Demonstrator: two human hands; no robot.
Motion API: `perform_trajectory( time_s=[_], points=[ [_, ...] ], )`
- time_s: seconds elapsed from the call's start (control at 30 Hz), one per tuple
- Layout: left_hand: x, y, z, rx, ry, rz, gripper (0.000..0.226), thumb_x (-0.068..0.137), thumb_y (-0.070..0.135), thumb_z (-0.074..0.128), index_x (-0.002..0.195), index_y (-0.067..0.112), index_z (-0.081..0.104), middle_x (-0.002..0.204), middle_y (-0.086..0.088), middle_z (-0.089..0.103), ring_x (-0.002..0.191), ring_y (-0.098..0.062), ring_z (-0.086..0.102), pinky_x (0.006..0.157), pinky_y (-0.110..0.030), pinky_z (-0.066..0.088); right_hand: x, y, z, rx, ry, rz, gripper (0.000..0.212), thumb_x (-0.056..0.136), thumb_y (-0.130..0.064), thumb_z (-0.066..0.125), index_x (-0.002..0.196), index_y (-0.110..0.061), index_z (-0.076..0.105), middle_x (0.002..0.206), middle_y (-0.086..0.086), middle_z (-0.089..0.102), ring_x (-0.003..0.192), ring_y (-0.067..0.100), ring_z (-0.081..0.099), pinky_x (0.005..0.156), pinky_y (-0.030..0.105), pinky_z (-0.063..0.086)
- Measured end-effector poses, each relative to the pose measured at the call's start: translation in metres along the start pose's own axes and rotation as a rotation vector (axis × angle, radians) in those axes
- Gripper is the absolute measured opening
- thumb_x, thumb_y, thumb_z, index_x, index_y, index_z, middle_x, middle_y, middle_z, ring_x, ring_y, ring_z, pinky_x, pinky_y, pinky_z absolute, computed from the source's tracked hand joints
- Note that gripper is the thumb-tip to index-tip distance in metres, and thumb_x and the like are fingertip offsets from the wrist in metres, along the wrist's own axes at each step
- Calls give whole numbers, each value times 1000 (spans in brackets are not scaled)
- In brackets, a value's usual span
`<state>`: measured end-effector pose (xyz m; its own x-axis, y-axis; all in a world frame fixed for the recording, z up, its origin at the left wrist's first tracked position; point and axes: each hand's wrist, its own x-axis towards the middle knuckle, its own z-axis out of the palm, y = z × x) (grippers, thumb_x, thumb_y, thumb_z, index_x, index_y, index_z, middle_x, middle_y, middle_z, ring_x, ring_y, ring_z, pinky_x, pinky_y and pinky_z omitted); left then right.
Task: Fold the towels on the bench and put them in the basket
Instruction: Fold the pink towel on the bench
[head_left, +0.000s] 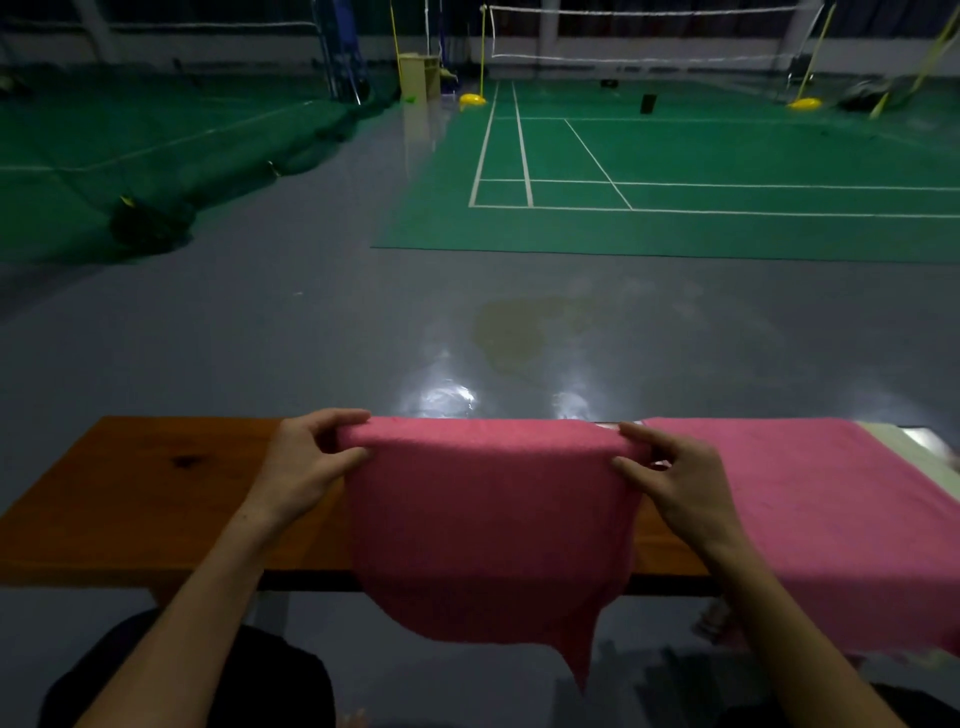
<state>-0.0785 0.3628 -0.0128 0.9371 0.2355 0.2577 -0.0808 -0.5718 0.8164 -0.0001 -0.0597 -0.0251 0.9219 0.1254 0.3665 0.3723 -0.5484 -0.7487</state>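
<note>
Badminton-hall floor behind long orange-brown wooden bench (156, 499). Pink terry towel (488, 535), soft, light, limp, hangs over bench front at 6 o'clock. Left hand (306, 462) and right hand (670, 478) each pinch a top corner; best hold, prob. Basket not visible.

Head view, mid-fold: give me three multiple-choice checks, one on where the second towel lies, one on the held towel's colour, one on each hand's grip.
1. Where is the second pink towel?
A. spread on the bench, right of the held towel
B. on the floor
C. in a basket

2. What colour is the held towel?
A. white
B. pink
C. blue

3. How is it held?
A. left hand only
B. lying loose
C. left hand and right hand each pinch a top corner

Answers:
1 A, it covers the bench's right end.
2 B, pink throughout.
3 C, a grip shows at both corners, the towel hanging over the near edge.
</note>
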Motion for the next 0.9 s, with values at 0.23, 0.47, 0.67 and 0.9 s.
perform_trajectory(
  time_s=[0.23, 0.47, 0.67, 0.9],
  points=[
    [2, 19, -3, 82, 232, 53, 32, 79, 7, 89, 110, 14, 81, 98, 3, 77, 89, -6, 71, 78, -5, 49, -3, -29, -8, -234, 196, -144, 22, 76, -9, 89, 91, -21, 77, 81, -8, 71, 72, 12, 62, 68, 17, 46],
    [11, 42, -23, -33, 217, 33, 13, 83, 12, 87, 89, 17, 75, 96, -2, 72, 86, -14, 69, 77, -26, 54, 11, -39, -25, -116, 70, -129, 26, 83, -15, 85, 80, -28, 62, 119, 3, 60, 113, 17, 54, 92, 32, 38],
    [-7, 70, -30, -352, 71, -40, 24, 92, 22, 74, 101, 1, 69, 88, 2, 74, 82, -6, 68, 69, -18, 55, 8, -51, -35, 316, -95, 120, 24, 95, -14, 75, 84, -6, 55, 70, 3, 64, 65, 15, 58, 60, 32, 45],
    [-21, 94, -43, -492, 76, -80, 28, 86, 26, 77, 97, 1, 68, 82, -6, 72, 75, -16, 63, 60, -27, 51, -7, -95, -59, 649, -173, 253, 21, 84, -20, 78, 95, -6, 67, 75, 9, 70, 61, 16, 61, 49, 23, 50]
  ],
)
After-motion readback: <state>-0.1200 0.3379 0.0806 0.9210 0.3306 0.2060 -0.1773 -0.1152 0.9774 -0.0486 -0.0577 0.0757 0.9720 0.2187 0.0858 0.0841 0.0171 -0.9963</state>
